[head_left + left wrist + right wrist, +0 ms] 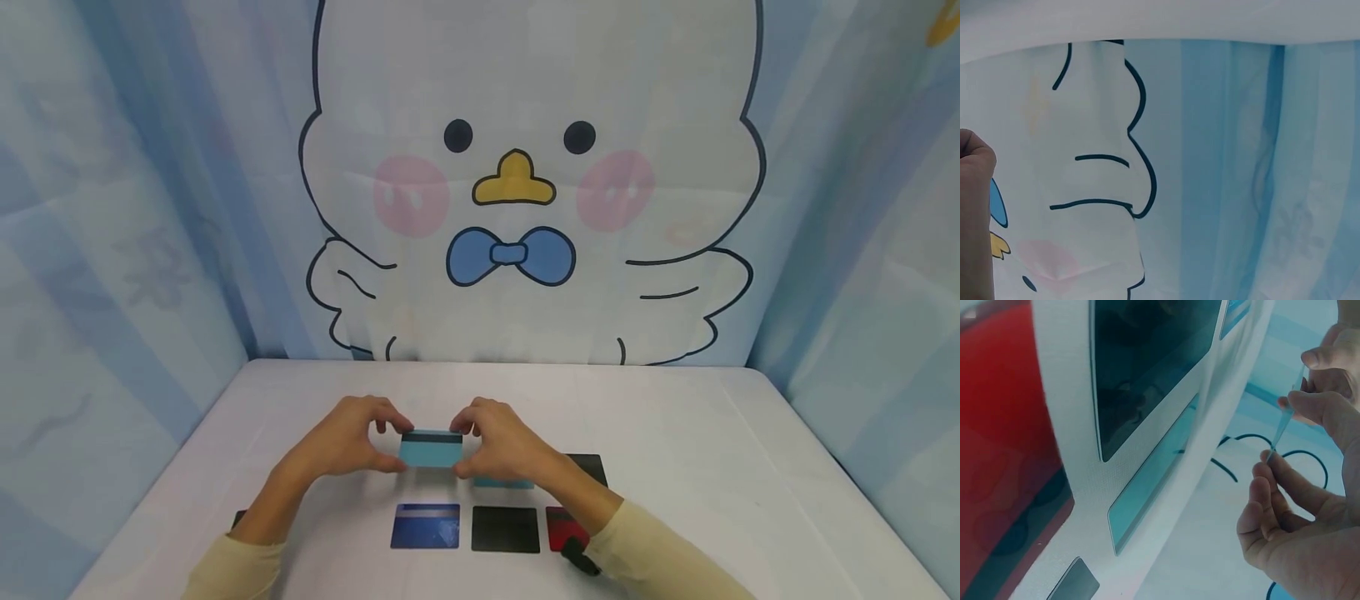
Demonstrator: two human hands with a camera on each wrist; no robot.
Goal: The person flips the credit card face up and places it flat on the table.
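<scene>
A light blue card (pixel 431 452) with a dark stripe along its top is held up above the table between both hands. My left hand (pixel 345 439) pinches its left end with thumb and fingers. At the other end, my right hand (pixel 501 442) pinches it the same way. The right wrist view shows the raised card (pixel 1284 422) nearly edge-on between the fingers. Only part of the left hand (pixel 975 187) enters the left wrist view, at its left edge. A second light blue card (pixel 504 483) lies below the right hand, partly covered by it.
Nearer me on the white table (pixel 675 467) lie a blue card (pixel 425 527), a black card (pixel 506 530) and a red card (pixel 564 527). Another black card (pixel 590 468) is partly behind the right forearm. A dark object (pixel 238 517) shows beside the left forearm. Printed curtains (pixel 525 317) enclose the table.
</scene>
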